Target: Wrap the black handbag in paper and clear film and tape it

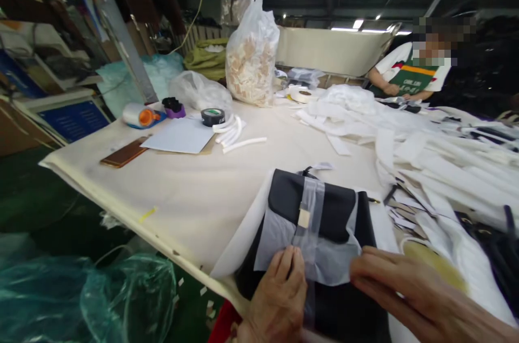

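Note:
A black bag (336,305) with a flap (284,194) lies on white sheet material at the table's front. A thin translucent white sheet (275,237) lies across its front, partly beneath the flap. Clear wrap runs down the middle strap, with a small cream piece (304,218) on it. My left hand (279,297) is closed, its fingertips together on the sheet's lower edge beside the strap. At the sheet's right edge, my right hand (397,283) is closed with its fingers pinched on it. The fingertips' exact grip is partly hidden.
White strips (425,154) and scraps pile up at the right. Further left are a phone (125,151), paper (178,135), black tape roll (213,116) and white tubes (233,132). A scrap-filled bag (253,56) stands behind; a co-worker (417,70) is at the far right.

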A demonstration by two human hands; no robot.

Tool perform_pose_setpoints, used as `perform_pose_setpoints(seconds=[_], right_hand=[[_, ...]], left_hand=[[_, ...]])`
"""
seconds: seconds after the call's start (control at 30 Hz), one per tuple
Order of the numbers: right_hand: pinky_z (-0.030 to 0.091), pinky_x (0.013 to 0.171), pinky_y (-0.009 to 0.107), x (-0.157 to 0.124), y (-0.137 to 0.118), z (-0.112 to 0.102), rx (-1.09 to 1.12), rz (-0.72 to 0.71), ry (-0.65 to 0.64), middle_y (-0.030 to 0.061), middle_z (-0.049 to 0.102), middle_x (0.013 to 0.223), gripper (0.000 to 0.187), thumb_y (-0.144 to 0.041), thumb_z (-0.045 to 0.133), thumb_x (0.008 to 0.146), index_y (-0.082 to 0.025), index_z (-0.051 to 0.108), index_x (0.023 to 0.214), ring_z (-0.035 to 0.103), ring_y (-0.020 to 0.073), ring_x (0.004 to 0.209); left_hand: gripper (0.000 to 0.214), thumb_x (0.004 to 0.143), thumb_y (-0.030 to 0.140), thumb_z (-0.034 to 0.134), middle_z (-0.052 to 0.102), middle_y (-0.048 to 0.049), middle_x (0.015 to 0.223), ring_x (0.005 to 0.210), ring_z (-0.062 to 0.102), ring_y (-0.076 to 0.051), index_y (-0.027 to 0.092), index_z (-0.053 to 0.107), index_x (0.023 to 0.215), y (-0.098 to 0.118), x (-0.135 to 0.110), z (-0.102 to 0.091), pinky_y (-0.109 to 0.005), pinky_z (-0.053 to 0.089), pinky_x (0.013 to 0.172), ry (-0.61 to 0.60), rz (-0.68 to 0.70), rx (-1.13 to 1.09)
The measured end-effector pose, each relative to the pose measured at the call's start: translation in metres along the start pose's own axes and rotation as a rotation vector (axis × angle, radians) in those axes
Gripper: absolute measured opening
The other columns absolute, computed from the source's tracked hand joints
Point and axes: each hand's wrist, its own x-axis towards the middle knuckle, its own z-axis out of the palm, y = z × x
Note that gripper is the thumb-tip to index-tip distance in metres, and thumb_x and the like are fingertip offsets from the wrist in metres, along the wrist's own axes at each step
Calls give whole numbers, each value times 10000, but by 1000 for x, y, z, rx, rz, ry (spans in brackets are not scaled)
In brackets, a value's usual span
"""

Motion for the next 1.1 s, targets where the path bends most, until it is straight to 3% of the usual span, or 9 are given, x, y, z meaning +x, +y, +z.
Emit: perform_pose_setpoints(seconds=[0.03,0.13,0.37,0.63,1.1], right_hand=[[414,592,207,22,-13,-2,16,-68,-151,1,595,741,227,-243,374,910,-222,548,764,567,116,650],[365,553,218,66,-26,0,-87,-220,-330,11,563,704,238,-153,367,891,-187,508,702,528,118,622],[315,519,223,101,-12,13,-300,-341,-518,21,571,679,171,-47,457,774,-156,572,711,514,119,599],[324,529,241,112,-17,26,-369,-380,-504,30,620,714,187,-65,449,776,-158,611,766,557,135,608],[425,625,277,117,-38,33,-482,-292,-557,92,681,754,208,-29,469,734,-110,656,774,647,219,731]], left_hand=[[345,808,195,381,528,-132,1194,1150,437,-261,83,603,1047,1,1,-1,-374,262,1018,10,-12,2],[348,831,204,356,545,-123,1160,1122,455,-260,88,614,1033,5,1,-3,-380,247,1014,48,-56,12],[367,841,223,383,518,-126,1202,1143,429,-263,92,565,1132,10,-6,1,-438,239,1004,-6,-133,61],[375,857,188,309,544,-113,1153,1148,423,-263,106,607,1069,9,-5,-2,-430,217,1009,-6,-166,5],[362,868,164,284,548,-108,1177,1162,431,-279,123,601,1039,12,-8,-3,-441,237,1004,37,-192,-69]])
